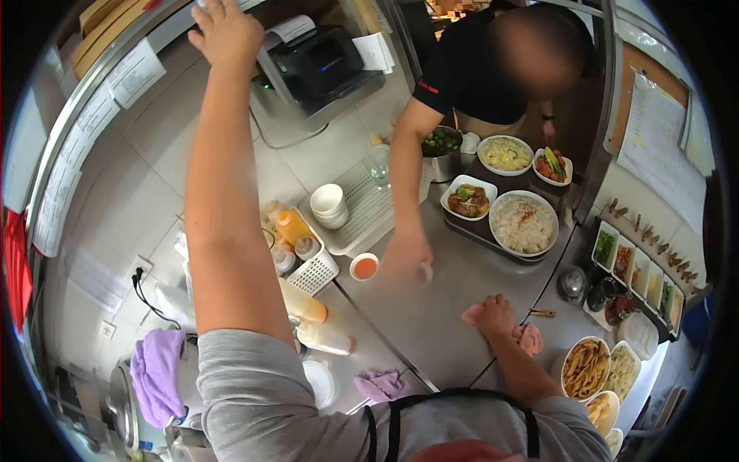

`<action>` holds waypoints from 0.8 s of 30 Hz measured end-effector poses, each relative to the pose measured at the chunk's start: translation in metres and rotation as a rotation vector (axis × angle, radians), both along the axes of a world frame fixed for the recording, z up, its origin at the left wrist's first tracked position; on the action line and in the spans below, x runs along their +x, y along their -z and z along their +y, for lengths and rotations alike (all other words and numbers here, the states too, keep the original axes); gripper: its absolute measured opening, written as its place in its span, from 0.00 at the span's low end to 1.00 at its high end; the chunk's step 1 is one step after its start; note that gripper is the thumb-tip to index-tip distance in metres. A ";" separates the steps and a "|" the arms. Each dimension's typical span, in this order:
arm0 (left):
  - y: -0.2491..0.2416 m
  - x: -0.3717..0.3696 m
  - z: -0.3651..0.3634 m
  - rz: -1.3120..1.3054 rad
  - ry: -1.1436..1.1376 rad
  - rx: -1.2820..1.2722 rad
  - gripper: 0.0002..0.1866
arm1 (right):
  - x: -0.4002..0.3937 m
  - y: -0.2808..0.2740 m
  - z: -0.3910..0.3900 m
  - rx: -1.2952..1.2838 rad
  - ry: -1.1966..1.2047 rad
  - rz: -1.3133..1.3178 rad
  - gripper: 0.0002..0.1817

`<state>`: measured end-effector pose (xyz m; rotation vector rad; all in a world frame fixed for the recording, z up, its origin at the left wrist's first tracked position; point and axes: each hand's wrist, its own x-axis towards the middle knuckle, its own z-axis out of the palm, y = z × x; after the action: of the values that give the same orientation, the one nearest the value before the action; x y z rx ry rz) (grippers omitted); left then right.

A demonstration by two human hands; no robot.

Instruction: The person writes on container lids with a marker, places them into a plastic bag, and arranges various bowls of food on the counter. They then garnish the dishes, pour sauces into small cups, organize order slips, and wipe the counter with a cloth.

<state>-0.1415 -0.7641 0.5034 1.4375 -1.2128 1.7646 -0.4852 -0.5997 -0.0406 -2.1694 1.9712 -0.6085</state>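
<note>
My left hand (229, 32) is raised at the top edge of the view, beside the metal rail with paper slips (135, 73). Its visible fingers are stretched out and apart, with the tips partly cut off. Low on the steel counter (443, 339), my right hand (493, 314) is closed on a pink cloth (529, 339), which shows on both sides of it. A small wooden clothespin (543, 313) lies just right of that hand. Across the counter, a co-worker's blurred hand (408, 258) reaches in near a small cup of orange sauce (365, 267).
A dark tray (479, 225) bears several filled bowls at the back. Stacked white bowls (329, 204) and a basket of sauce bottles (315, 269) stand left. Garnish containers (633, 269) and bowls of fries (585, 369) line the right. A printer (319, 65) hangs above.
</note>
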 end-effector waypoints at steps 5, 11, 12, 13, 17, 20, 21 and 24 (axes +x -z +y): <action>-0.002 0.009 0.051 0.028 0.067 -0.160 0.33 | -0.003 0.001 -0.003 -0.018 -0.034 0.038 0.07; 0.006 0.048 0.083 0.156 -0.093 -0.153 0.37 | -0.002 0.001 -0.001 0.009 -0.027 0.006 0.09; 0.007 0.048 0.084 0.163 -0.127 -0.142 0.37 | -0.002 0.001 -0.001 0.010 -0.023 0.004 0.09; 0.008 0.045 0.081 0.188 -0.128 -0.119 0.37 | -0.001 0.001 -0.001 0.011 -0.020 0.002 0.09; 0.009 0.026 0.056 0.249 -0.132 -0.098 0.38 | -0.002 0.002 -0.002 0.026 -0.011 0.002 0.10; 0.001 0.017 0.047 0.308 -0.057 -0.042 0.38 | -0.002 0.002 -0.003 0.021 -0.011 0.011 0.10; -0.001 0.011 0.047 0.323 -0.033 -0.041 0.37 | -0.001 0.001 -0.003 0.019 -0.004 -0.007 0.10; -0.005 0.013 0.037 0.322 -0.061 -0.085 0.38 | 0.003 0.001 -0.002 0.000 -0.009 -0.042 0.09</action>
<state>-0.1289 -0.7274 0.5084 1.6468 -0.9246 1.5282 -0.4823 -0.6015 -0.0415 -2.1460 1.9390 -0.6472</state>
